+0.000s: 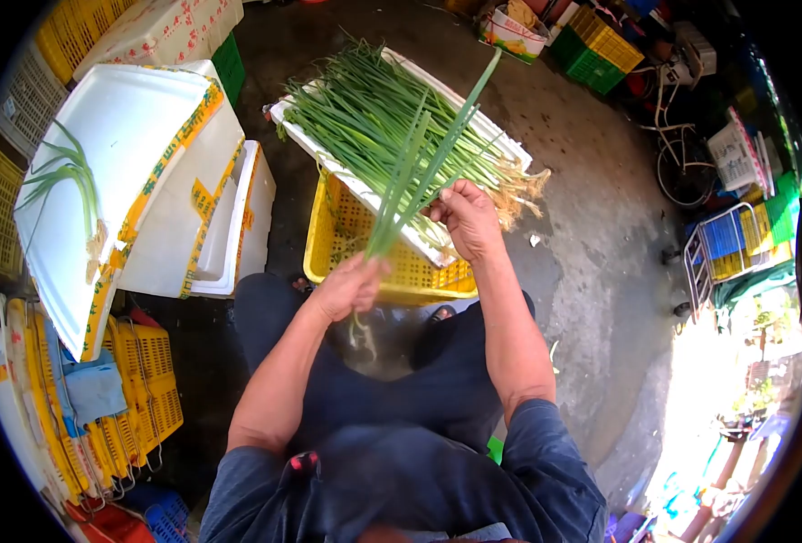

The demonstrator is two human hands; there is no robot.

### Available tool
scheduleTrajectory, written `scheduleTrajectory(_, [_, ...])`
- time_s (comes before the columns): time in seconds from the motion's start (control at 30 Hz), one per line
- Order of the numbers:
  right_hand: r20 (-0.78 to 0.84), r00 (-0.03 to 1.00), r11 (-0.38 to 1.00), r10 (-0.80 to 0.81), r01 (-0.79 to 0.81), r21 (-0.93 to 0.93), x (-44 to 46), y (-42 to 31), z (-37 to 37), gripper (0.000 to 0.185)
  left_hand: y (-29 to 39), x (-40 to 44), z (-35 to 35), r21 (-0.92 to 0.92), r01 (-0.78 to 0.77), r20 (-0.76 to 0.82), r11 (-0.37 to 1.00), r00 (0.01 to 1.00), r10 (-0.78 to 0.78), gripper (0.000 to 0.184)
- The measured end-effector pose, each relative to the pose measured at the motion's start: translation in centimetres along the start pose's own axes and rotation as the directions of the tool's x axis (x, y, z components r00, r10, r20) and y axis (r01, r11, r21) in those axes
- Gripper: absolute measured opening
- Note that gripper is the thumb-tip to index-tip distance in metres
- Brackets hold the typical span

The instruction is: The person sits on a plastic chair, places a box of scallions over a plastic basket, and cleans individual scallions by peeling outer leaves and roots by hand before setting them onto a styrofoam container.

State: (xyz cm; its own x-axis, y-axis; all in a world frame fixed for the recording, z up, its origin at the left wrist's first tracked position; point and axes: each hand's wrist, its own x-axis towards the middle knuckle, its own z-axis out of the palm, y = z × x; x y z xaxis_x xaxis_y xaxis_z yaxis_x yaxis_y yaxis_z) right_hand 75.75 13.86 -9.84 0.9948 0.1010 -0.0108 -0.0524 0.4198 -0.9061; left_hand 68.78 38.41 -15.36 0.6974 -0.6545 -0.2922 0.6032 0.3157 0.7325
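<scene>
My left hand (354,285) is wrapped round a few green onions (392,217), white ends down and leaves pointing up and away; the lower ends are blurred. To its right, my right hand (466,219) is pinched, with a green leaf at its fingertips; the exact grip is partly hidden. Just beyond both hands, a large heap of green onions (355,118) lies in a white foam tray (509,145), roots toward the right. That tray rests on a yellow plastic crate (328,231) in front of my knees.
White foam boxes (170,217) are stacked at left; a foam lid (138,109) on top bears a small green onion bunch (80,181). Yellow crates (147,371) stand lower left. A metal-framed cart (722,244) and a bicycle wheel (686,172) are at right, on wet concrete floor (591,271).
</scene>
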Motion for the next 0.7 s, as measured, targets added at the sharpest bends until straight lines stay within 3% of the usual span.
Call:
scheduleTrajectory(0.17, [-0.063, 0.998, 0.938, 0.000, -0.022, -0.346, -0.7, -0.9, 0.0, 0.007, -0.3, 0.0, -0.3, 0.013, -0.020, 0.016, 1.000, 1.000, 0.020, 0.028])
scheduleTrajectory(0.23, [-0.008, 0.999, 0.850, -0.038, 0.028, -0.525, -1.1, -1.4, -1.0, 0.010, -0.1, 0.0, -0.3, 0.023, -0.019, 0.004, 1.000, 1.000, 0.019, 0.027])
scheduleTrajectory(0.37, [0.092, 0.995, 0.542, -0.038, 0.098, -0.835, -2.2, -4.5, -1.5, 0.014, 0.2, -0.2, 0.1, 0.102, -0.001, -0.053, 0.995, 0.999, 0.006, 0.025])
scheduleTrajectory(0.4, [0.083, 0.996, 0.540, -0.013, 0.077, -0.838, -2.0, -4.6, -2.3, 0.013, 0.3, -0.1, 0.3, 0.130, 0.002, -0.061, 0.992, 0.998, 0.006, 0.025])
scheduleTrajectory(0.53, [0.354, 0.914, 0.138, -0.199, 0.383, -0.913, -2.4, -5.2, -3.3, 0.010, 0.5, 0.2, 1.1, 0.211, 0.017, -0.087, 0.977, 0.996, 0.001, 0.026])
scheduleTrajectory(0.67, [0.168, 0.945, 0.148, -0.282, 0.216, -0.965, -2.9, -6.1, -6.9, 0.012, 0.2, 0.1, 0.5, 0.288, 0.012, -0.148, 0.958, 0.988, 0.032, 0.027])
scheduleTrajectory(0.7, [0.070, 0.957, 0.277, -0.281, 0.150, -0.949, -3.1, -6.3, -7.2, 0.012, 0.0, 0.2, 0.3, 0.348, -0.028, -0.154, 0.937, 0.984, 0.087, 0.028])
